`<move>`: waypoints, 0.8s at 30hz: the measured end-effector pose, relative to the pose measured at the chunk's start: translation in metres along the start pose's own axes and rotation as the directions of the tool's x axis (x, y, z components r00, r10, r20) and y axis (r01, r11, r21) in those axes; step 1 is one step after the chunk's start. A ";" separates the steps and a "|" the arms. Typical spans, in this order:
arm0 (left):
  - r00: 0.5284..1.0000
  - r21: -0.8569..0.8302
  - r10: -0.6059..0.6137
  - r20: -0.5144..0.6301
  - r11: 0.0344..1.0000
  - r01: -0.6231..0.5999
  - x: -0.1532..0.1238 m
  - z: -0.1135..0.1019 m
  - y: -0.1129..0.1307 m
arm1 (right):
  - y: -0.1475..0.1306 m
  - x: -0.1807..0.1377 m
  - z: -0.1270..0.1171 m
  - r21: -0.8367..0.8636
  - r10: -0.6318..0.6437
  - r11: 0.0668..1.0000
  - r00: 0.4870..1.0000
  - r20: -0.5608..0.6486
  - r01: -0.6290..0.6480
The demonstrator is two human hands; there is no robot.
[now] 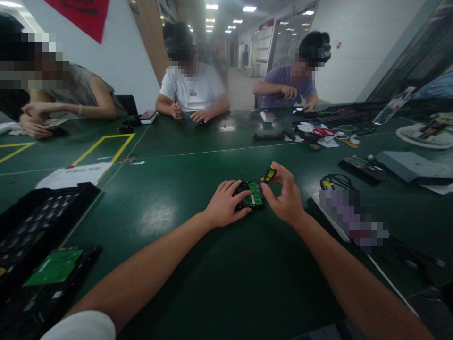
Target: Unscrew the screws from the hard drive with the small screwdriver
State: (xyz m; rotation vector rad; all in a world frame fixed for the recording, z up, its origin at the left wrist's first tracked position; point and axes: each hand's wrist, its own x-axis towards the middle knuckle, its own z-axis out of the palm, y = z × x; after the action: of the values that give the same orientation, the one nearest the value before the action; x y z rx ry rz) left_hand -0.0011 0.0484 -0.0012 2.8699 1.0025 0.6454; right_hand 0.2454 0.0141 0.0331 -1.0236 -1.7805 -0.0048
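One black drive (255, 197) with green circuit board (256, 190), flat on the dark green table (219, 269); left hand (226, 204), fingers spread over the drive's left part, holding it; right hand (284, 194), thumb and fingers pinching a black-and-yellow screwdriver (270, 174) by the drive's right edge.

No lettering can be read clearly. The red banner (87, 19) at the far left bears dark strokes, the white sheet (71, 177) on the left of the tabletop (180, 165) carries faint print, and a far person's white shirt (207, 82) shows a small illegible mark.
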 end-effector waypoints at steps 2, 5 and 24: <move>1.000 0.004 0.001 0.000 1.000 -0.001 0.000 0.000 0.000 | 0.000 0.000 0.000 0.036 0.017 0.999 0.999 0.034 -0.018; 1.000 0.002 0.007 -0.003 1.000 -0.007 0.000 0.001 -0.001 | 0.001 0.000 0.001 0.027 0.019 0.999 1.000 0.019 -0.020; 1.000 0.013 -0.020 -0.014 1.000 0.020 -0.001 -0.003 0.005 | -0.001 0.000 -0.003 -0.078 -0.046 0.996 0.999 -0.024 0.044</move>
State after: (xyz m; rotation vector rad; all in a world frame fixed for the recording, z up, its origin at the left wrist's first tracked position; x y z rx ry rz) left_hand 0.0001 0.0437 0.0018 2.8670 1.0393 0.6604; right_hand 0.2468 0.0120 0.0347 -1.0340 -1.7919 -0.1158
